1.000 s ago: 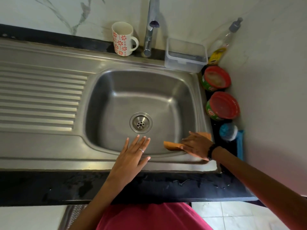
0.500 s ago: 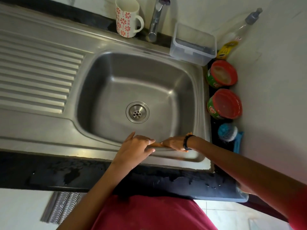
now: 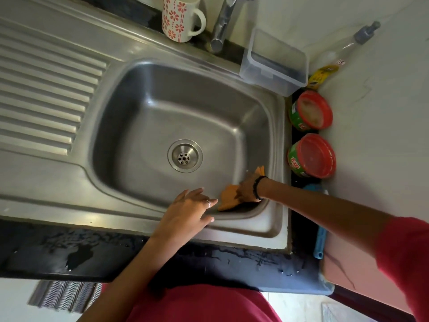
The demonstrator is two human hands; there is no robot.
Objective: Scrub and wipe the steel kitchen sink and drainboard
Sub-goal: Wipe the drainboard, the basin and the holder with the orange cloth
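R hand (image 3: 247,189) is pressing an orange cloth (image 3: 228,198) into the sink (image 3: 144,108) corner, lower right of frame, fingers bent onto cloth. L hand (image 3: 188,212) is resting on the front rim just beside it, fingers relaxed & spread, holding nothing. Drainboard (image 3: 44,89) is lying at upper left

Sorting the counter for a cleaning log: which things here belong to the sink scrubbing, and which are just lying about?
In use: orange cloth, right hand, left hand, sink, drainboard.

Lying about: floral mug, clear plastic box, two red-lidded tubs, pump bottle.
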